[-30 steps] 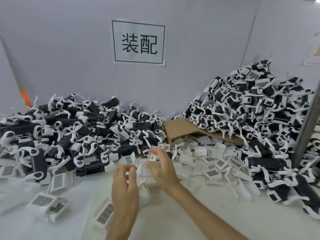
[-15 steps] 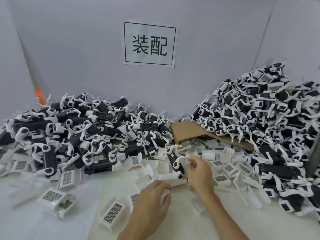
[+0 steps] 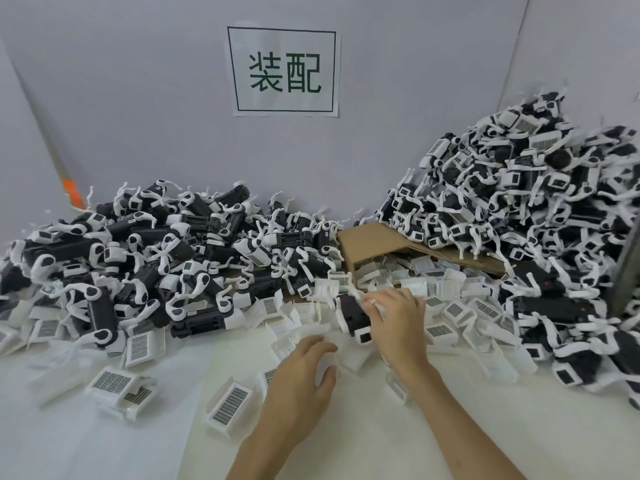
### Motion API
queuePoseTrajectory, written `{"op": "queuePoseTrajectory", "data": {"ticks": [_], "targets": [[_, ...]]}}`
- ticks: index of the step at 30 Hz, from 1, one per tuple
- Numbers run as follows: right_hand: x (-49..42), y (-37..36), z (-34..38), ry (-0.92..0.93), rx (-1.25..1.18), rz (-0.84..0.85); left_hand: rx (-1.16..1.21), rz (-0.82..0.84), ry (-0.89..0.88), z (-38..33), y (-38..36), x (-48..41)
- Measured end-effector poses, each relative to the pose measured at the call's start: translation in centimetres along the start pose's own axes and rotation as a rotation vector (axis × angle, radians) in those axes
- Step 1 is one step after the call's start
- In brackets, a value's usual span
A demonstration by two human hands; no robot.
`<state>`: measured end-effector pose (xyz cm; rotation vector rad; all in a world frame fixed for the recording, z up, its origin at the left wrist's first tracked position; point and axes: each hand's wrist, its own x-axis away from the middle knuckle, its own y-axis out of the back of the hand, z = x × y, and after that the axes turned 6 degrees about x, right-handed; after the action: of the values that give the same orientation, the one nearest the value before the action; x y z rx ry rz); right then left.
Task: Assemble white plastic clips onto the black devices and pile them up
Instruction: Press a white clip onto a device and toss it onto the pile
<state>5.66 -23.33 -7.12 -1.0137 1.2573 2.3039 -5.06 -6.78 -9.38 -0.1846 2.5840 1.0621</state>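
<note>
piles (image 3: 138,265) hem right hand (image 3: 394,323) gripping black device (image 3: 351,311); left hand (image 3: 298,386) holds white clip (image 3: 325,363).

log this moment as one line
left hand: grips white clip | right hand: holds black device | state: clip and device apart

The white table (image 3: 485,427) carries all parts. A brown cardboard sheet (image 3: 374,239) lies toward its rear. Left of the cardboard sheet lies a low heap of black devices (image 3: 156,261) fitted with white clips. Right of it rises a taller heap (image 3: 536,209), which overlaps its right edge. Directly in front of it lie loose white clips (image 3: 450,306); further front-left, single clips (image 3: 228,407) lie apart, gridded faces up.
</note>
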Motion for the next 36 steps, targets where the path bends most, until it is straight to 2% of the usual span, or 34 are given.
{"op": "queuePoseTrajectory", "data": {"ticks": [3,5,7,9,11,15,17,20,23,25,27,31,36], "targets": [[-0.2,0.5,-0.2,-0.098,-0.3,-0.14,-0.007,0.001,0.017,0.0,0.0,0.1],[-0.5,0.8,-0.2,-0.222,-0.501,-0.125,0.018,-0.024,0.001,0.1,-0.1,0.1],[-0.7,0.9,0.1,-0.369,-0.785,-0.04,0.043,-0.096,-0.015,-0.1,-0.1,0.2],[-1.0,1.2,0.7,-0.492,-1.053,0.08,0.061,-0.239,-0.028,-0.4,0.1,0.1],[-1.0,1.5,1.2,-0.552,-1.197,0.218,0.049,-0.382,-0.056,-0.5,0.6,-0.1],[-0.4,1.4,2.5,-0.538,-1.447,0.529,0.093,-0.437,-0.09,-0.7,1.4,-0.2],[-0.2,1.4,3.1,-0.496,-1.469,0.59,0.127,-0.445,-0.087,-0.9,1.6,-0.2],[-0.3,1.5,3.2,-0.501,-1.334,0.528,0.255,-0.472,0.027,-1.2,1.9,0.0],[0.1,2.0,2.1,-0.313,-0.824,0.437,0.506,-0.453,0.157,-1.4,2.0,0.0],[0.9,2.3,1.4,-0.153,-0.478,0.518,0.626,-0.422,0.197,-1.5,2.0,-0.2],[1.9,2.2,1.1,-0.095,-0.259,0.681,0.754,-0.392,0.214,-1.7,2.1,-0.4],[2.4,1.8,1.2,-0.024,-0.048,0.732,0.946,-0.348,0.274,-2.0,2.6,-0.4],[2.4,1.5,1.1,0.058,0.045,0.748,1.101,-0.3,0.347,-2.1,2.9,-0.4]]}}
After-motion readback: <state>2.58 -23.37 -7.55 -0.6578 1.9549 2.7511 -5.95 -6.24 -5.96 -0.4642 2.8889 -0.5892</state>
